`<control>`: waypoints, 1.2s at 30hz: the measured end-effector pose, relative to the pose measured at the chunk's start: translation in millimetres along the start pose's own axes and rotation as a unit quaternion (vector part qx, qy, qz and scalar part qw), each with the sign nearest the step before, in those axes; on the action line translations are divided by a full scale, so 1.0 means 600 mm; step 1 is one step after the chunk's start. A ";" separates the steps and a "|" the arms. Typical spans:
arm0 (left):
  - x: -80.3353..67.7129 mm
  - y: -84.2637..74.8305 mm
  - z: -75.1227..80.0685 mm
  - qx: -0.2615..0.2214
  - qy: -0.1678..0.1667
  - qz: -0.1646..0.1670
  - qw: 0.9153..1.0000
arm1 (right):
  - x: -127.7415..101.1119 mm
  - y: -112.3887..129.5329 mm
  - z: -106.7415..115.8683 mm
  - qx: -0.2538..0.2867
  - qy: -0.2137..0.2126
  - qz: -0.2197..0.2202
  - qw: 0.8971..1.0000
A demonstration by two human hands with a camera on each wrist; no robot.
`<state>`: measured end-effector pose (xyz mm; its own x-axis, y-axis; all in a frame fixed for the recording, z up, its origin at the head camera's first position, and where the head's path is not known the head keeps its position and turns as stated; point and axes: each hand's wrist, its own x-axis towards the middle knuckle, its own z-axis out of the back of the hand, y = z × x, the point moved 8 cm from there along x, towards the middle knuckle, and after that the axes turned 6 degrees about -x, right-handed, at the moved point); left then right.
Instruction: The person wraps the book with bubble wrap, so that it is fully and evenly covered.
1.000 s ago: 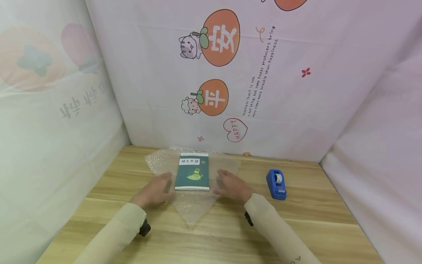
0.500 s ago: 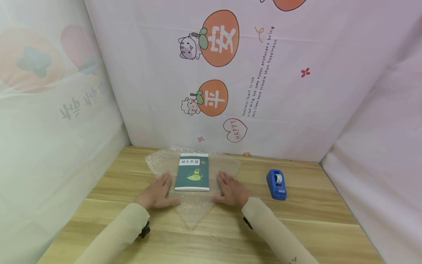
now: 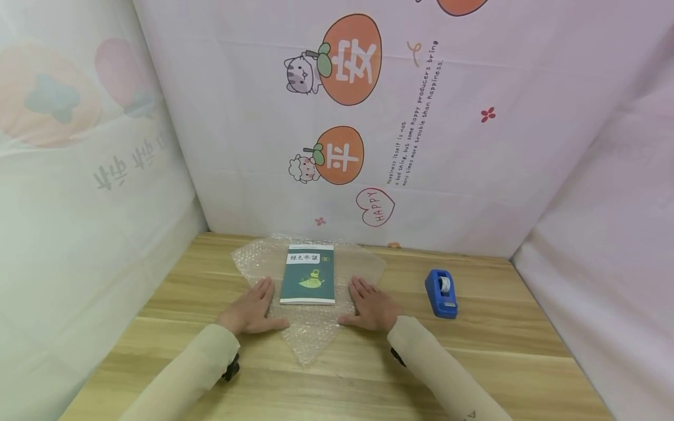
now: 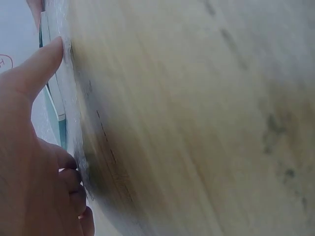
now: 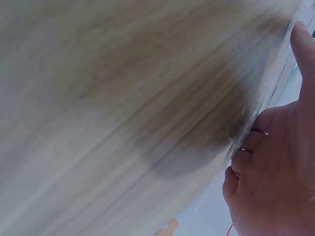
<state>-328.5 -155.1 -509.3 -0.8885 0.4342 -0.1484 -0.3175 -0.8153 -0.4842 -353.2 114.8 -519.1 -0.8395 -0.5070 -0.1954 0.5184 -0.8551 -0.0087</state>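
A dark green booklet with a white title strip lies flat on a clear sheet of bubble wrap spread on the wooden table. My left hand lies flat on the wrap just left of the booklet, fingers straight. My right hand presses flat on the wrap just right of the booklet. In the left wrist view my left hand touches the wrap edge beside the booklet. In the right wrist view my right hand rests against the wrap.
A blue tape dispenser stands on the table to the right of my right hand. Printed cloth walls close in the back and both sides. Bare wood lies in front of the wrap and at the far right.
Both hands have settled from loosely raised beside the booklet to lying flat on the bubble wrap, slightly nearer me. The booklet and dispenser have not moved.
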 end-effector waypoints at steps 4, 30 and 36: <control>0.003 -0.003 -0.004 0.004 0.005 0.000 1.000 | -0.010 0.000 0.001 -0.001 -0.002 0.002 1.000; 0.020 -0.070 -0.041 0.052 0.011 -0.003 0.999 | -0.090 -0.040 -0.006 0.024 -0.001 -0.024 0.999; 0.027 -0.085 -0.052 0.058 0.011 -0.004 0.998 | -0.107 -0.054 -0.009 0.026 -0.002 -0.023 0.999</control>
<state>-316.3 -94.6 -513.7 -0.8785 0.4486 -0.1644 -0.3625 -0.8499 -0.3824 -315.5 175.7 -511.4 -0.8632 -0.4666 -0.1928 0.4694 -0.8823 0.0334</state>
